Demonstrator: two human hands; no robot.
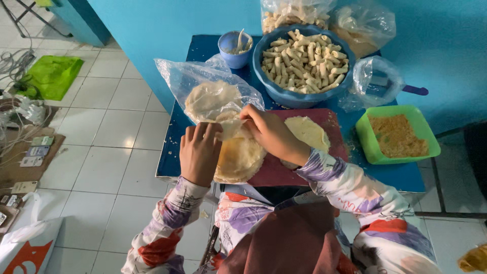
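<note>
On the blue table, seen from above:
Left hand (pixel 200 152): laid flat, fingers spread, on the near stack of thin wrappers (pixel 238 160), a placement that would keep the pile from sliding while a sheet is lifted.
Right hand (pixel 271 133): fingertips pinched on the edge of the top wrapper sheet (pixel 231 127), which is raised and partly folded over the stack, apparently being peeled free.
Near stack: round, pale yellow, at the table's near edge, overlapping the left end of the red cutting board (pixel 284 175), within easy reach of both hands.
Single wrapper (pixel 307 133): flat on the board just right of the right hand, spread out as if for filling.
Plastic bag (pixel 203 86): open, just behind the hands, holding more round wrappers, probably to keep them from drying.
Blue basin (pixel 302 94): behind the board, heaped with finished pale rolls (pixel 304 61).
Small blue cup (pixel 234 50): left of the basin, a utensil standing in it; contents cannot be told.
Green tray (pixel 398 136): right of the board, filled with orange-brown crumbs.
Table (pixel 406 175): blue top, against a blue wall.
</note>
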